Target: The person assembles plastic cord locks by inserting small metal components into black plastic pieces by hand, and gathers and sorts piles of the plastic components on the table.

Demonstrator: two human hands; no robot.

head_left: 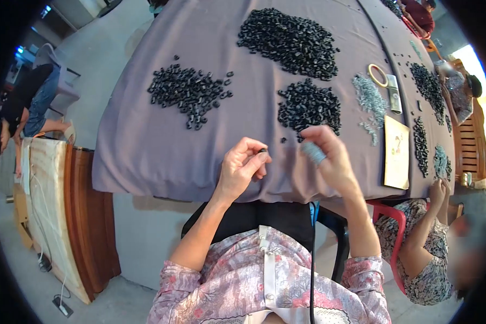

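My left hand [244,166] is above the near edge of the cloth-covered table. Its thumb and forefinger pinch a small black piece [263,150]. To its right is my right hand [328,154], with fingers bent together at the near edge of a pile of small black pieces [309,105]. A blue-grey band [313,153] wraps around one of its fingers. What its fingertips hold is too small to make out. One loose black piece [283,140] lies between the hands. A wider pile [186,92] spreads to the left, and the largest pile [289,43] lies farther back.
Right of my hands lie clear small pieces [370,100], a yellowish ring [378,75], a flat packet [394,94] and a tan board [397,154]. Another person's hands [440,189] are at the right table edge. A wooden cabinet [89,216] stands left, near a bent-over person [27,102].
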